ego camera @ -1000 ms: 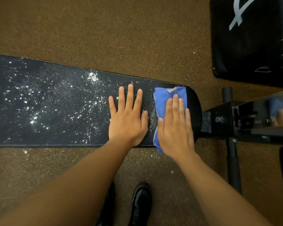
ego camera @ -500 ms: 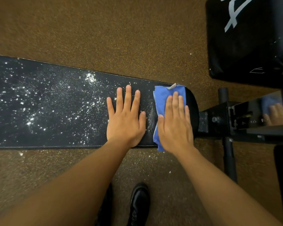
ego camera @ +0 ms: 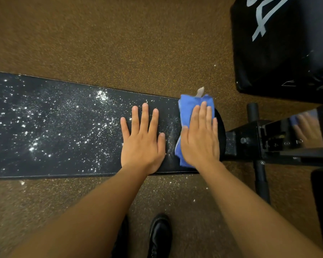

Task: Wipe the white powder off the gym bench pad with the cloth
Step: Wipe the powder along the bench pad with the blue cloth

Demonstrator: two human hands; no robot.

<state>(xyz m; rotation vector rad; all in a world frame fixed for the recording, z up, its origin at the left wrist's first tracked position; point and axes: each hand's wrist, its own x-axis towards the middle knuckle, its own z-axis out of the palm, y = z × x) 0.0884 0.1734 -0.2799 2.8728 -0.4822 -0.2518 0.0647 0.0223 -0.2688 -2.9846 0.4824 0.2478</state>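
White powder (ego camera: 67, 127), scattered in specks and clumps, covered most of the long black padded gym bench pad (ego camera: 45, 164), which here served as the counter, running left to right across the frame with its rounded end at right. Blue folded cloth (ego camera: 189, 106) sat at that right end, pinned under the right hand (ego camera: 199, 140), which lay flat with fingers extended and together, pressing down rather than clutching; a small pale tag or corner stuck out past the cloth's far edge. Left hand (ego camera: 142, 144) rested open, palm down, fingers spread, directly on the bare pad just left of the cloth, holding nothing. Key relation: nearly all the powder lay to the left of both hands along the pad's long axis, the densest patches well left of the left hand, so a wipe would probably need to travel leftward and the left hand sat between cloth and powder. Right hand was the one on the cloth; left hand was nearer the powder. Some specks had landed on the brown speckled floor (ego camera: 119, 34) by the pad's near edge. Black cushion (ego camera: 280, 53) at upper right carried white markings, cropped and not readable. Task looked barely started.
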